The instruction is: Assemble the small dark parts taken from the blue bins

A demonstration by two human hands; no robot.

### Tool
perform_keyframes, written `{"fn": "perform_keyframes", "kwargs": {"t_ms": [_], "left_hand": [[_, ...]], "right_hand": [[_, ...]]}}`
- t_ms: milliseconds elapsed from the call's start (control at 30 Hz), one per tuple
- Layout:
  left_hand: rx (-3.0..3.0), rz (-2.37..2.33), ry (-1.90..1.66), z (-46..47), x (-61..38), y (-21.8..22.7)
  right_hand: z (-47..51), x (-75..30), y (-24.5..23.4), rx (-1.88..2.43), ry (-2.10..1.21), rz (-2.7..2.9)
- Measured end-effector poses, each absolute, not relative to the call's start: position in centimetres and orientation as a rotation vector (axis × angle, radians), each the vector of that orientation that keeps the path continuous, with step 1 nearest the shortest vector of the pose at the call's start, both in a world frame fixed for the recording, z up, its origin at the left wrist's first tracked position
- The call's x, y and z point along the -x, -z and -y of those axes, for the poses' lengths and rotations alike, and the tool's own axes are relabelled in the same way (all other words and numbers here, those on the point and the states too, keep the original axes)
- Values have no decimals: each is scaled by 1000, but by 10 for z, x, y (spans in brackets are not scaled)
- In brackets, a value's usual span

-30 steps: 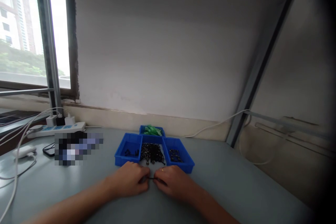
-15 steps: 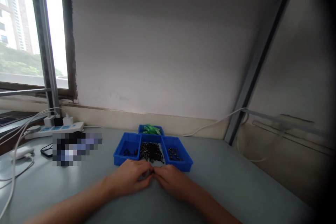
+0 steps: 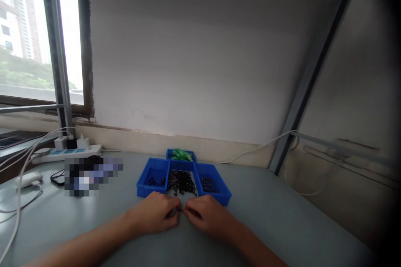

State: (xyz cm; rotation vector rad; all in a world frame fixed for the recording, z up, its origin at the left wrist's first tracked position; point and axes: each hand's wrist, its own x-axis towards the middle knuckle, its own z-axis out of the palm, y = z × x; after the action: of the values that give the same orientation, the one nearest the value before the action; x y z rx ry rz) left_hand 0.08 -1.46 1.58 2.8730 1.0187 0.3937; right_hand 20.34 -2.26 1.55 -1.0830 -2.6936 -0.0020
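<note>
A small dark, thin piece sits between the fingertips of both hands, too small to name more closely. My left hand pinches its left end, and my right hand pinches its right end. Just beyond the fingers lies a pile of small dark parts, spread between two blue bins. The left blue bin holds a few black pieces. In the right blue bin are several small metallic-looking parts.
Behind stands another blue bin with green plastic in it. On the left are a power strip with plugs, white cables, a white charger and a blurred-out item. A wall closes off the back.
My hands have drawn slightly apart at the fingertips, so the dark piece between them now shows. The camera view has shifted a little.
</note>
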Motion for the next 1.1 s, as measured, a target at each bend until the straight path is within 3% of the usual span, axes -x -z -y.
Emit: {"fn": "perform_keyframes", "kwargs": {"t_ms": [167, 433, 933, 1100], "left_hand": [[-2905, -943, -349, 17, -4, -10], [-2874, -1072, -419, 15, -1, -16], [-2852, -809, -584, 19, 0, -21], [-2855, -820, -605, 16, 0, -19]], "right_hand": [[24, -200, -14, 956, 48, 2736], [25, -202, -20, 1096, 47, 2750], [19, -201, -7, 1086, -242, 2704], [21, -198, -11, 1105, -206, 2743]]}}
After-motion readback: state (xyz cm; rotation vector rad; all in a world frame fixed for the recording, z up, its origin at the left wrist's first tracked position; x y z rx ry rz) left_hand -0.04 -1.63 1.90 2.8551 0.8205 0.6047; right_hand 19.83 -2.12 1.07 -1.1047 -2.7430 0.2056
